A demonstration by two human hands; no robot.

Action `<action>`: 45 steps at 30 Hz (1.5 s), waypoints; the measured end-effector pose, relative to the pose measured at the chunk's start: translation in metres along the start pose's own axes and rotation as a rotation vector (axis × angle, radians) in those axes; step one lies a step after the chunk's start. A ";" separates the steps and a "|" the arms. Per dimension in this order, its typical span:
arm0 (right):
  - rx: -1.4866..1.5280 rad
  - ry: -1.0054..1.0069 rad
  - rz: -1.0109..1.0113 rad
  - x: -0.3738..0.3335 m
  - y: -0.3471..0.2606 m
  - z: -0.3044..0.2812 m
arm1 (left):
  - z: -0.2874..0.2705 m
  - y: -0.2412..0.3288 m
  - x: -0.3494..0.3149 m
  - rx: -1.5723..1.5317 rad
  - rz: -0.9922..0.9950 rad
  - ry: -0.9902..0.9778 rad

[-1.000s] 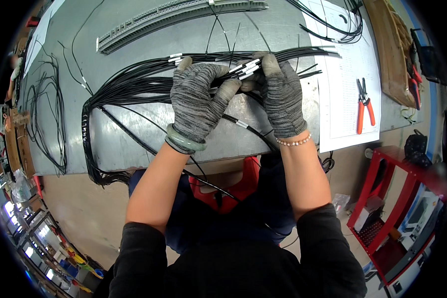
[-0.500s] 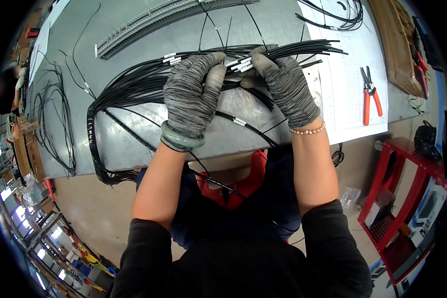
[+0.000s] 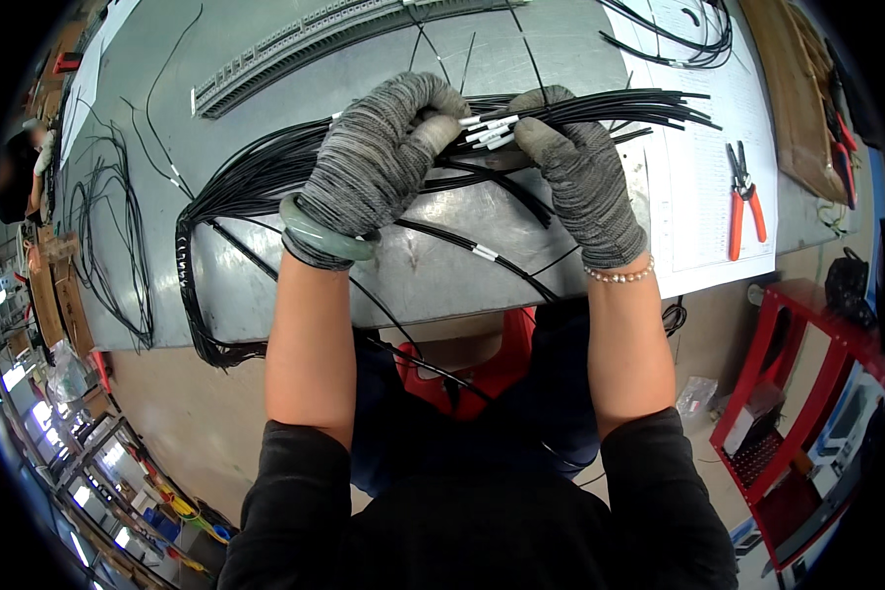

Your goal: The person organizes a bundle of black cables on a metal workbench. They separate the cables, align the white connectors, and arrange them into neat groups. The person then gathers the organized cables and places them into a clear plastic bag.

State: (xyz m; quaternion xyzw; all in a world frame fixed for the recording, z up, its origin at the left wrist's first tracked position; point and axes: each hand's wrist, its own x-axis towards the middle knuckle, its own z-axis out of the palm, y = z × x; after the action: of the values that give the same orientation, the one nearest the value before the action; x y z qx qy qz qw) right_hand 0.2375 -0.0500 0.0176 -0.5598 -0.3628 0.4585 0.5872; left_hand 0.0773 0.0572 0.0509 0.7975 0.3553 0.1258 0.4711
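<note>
A thick bundle of black wires [image 3: 256, 177] runs across the metal table, bent at its left end where a wrap binds it. My left hand [image 3: 379, 147], in a grey knitted glove, is closed on the wires, thumb and fingers pinched near their white marker sleeves [image 3: 492, 131]. Gloved the same way, my right hand [image 3: 585, 177] grips the bundle just right of those sleeves, its thumb beside them. Loose wire ends [image 3: 659, 103] fan out beyond my right hand. A lower branch of wires [image 3: 482, 252] with its own white sleeve lies toward the table's front edge.
Red-handled pliers [image 3: 744, 202] lie on printed sheets [image 3: 703, 236] at the right, near a wooden tray [image 3: 801, 108]. A long grey terminal strip [image 3: 295, 44] lies at the back. Loose wire coils [image 3: 113, 236] rest at left. A red rack [image 3: 787, 383] stands right of the table.
My left hand has slid right along the wires and turned, its fingers now at the white sleeves by my right hand. My right hand keeps its grip; the whole view has shifted slightly.
</note>
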 end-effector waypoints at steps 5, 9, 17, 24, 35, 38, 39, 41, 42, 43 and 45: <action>0.193 0.023 0.095 -0.002 0.000 0.003 | 0.003 -0.002 -0.001 0.154 0.064 0.066; 0.214 0.034 0.102 -0.002 0.001 0.004 | 0.004 -0.002 -0.001 0.148 0.046 0.064; 0.168 0.023 0.083 -0.001 0.004 0.003 | 0.003 0.003 -0.006 -0.009 0.107 0.035; -0.069 0.055 0.023 0.000 0.008 0.000 | 0.006 0.004 -0.004 0.004 0.012 0.035; -0.140 0.060 0.028 -0.001 0.009 0.001 | 0.012 0.015 -0.009 0.578 0.417 0.269; -0.138 0.051 0.053 -0.001 0.009 0.000 | 0.016 0.012 -0.007 0.605 0.455 0.331; -0.129 0.051 0.062 -0.001 0.009 0.000 | 0.017 0.011 -0.006 0.613 0.460 0.348; -0.096 0.061 0.079 -0.002 0.007 0.002 | 0.018 0.012 -0.006 0.603 0.417 0.330; -0.073 0.070 0.088 -0.004 0.004 0.005 | 0.017 0.013 -0.006 0.599 0.393 0.322; -0.049 0.079 0.096 -0.004 0.002 0.006 | 0.016 0.014 -0.007 0.577 0.383 0.291; -0.101 0.067 0.099 -0.003 0.002 0.004 | 0.018 0.015 -0.007 0.501 0.364 0.326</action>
State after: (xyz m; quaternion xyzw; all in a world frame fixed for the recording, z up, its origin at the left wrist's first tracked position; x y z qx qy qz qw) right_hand 0.2327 -0.0522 0.0165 -0.6211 -0.3372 0.4490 0.5467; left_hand 0.0881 0.0361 0.0550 0.9080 0.2979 0.2424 0.1676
